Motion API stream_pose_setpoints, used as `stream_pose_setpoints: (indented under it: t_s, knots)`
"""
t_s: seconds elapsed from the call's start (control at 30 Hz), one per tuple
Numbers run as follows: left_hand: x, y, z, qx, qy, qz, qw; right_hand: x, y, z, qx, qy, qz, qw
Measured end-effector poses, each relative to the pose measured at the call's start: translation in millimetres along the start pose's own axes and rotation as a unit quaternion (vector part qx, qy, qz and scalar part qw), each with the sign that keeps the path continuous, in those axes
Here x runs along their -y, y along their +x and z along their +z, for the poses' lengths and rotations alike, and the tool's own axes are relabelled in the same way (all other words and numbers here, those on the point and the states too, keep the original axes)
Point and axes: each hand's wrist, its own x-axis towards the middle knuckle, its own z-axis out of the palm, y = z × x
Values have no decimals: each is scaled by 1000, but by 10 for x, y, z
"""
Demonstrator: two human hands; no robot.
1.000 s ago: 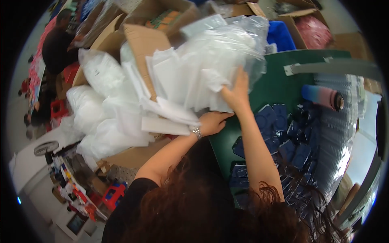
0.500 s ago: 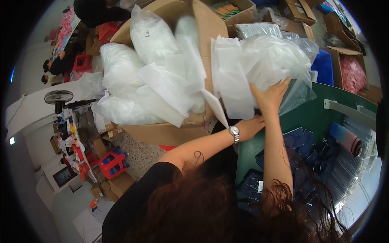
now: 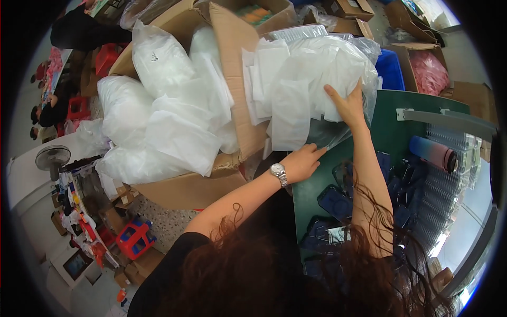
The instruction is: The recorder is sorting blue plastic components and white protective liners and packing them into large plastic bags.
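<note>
Notably, I see the right hand [image 3: 349, 108], fingers wide, against the plastic bag [image 3: 338, 58], probably steadying it at the counter [image 3: 390, 113] corner; left hand [image 3: 302, 162] by its lower edge, grip I cannot tell; box flap [image 3: 238, 84] alongside, perhaps bracing.

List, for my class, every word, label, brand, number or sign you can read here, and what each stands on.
Plump white bag in the open carton: a short dark handwritten mark, which I don't copy out.
White patch among the dark blue packs: any print too small to read.
No other text can be made out.
</note>
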Motion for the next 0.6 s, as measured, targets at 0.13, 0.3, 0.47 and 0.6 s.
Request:
stream_pose_setpoints:
  t_s: [0.13,0.3,0.47,0.6]
  knots:
    - [-116,-11,-92,-70,-54,29,996,-360,-168,-195,-120,153,-47,980]
    - [-347,-313,-140,-165,-138,51,975,-777,-370,-474,-120,140,32,982]
    - [-335,-753,123,-237,-119,9,964,-739,-509,-543,-92,61,57,992]
    - [-223,-759,332,-241,-44,18,969,-753,-624,-416,-125,67,58,988]
